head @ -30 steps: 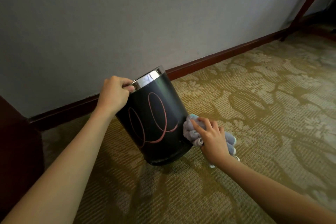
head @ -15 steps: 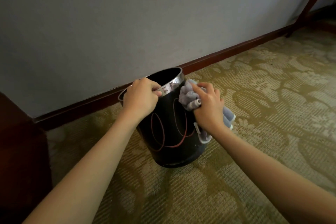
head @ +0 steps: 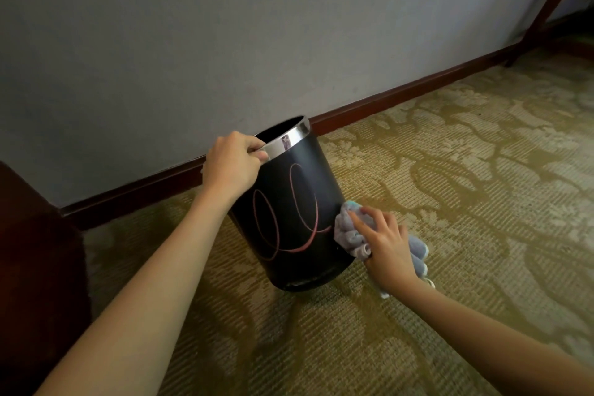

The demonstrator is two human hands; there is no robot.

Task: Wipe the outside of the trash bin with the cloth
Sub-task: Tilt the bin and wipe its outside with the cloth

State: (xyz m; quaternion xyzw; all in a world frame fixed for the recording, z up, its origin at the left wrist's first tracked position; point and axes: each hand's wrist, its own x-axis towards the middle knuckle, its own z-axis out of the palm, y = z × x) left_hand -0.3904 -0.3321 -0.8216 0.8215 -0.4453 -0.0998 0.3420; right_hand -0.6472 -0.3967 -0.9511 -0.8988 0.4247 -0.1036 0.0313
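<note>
A black trash bin [head: 299,202] with a chrome rim and pink looping lines stands on the carpet, tilted with its top leaning away toward the wall. My left hand [head: 231,167] grips the rim at its left side, fingers curled over the edge. My right hand [head: 385,244] holds a bunched grey-blue cloth [head: 348,231] and presses it against the bin's lower right side. Part of the cloth hangs out behind my palm.
A patterned olive carpet [head: 450,186] covers the floor. A grey wall with a dark red baseboard [head: 401,96] runs close behind the bin. Dark wooden furniture [head: 32,267] stands at the left edge, and a slanted wooden leg [head: 553,0] at the far right.
My right hand has slid the cloth down from the bin's upper right, near the rim, to its lower right side. The bin has tipped farther away from me; my left hand keeps its grip.
</note>
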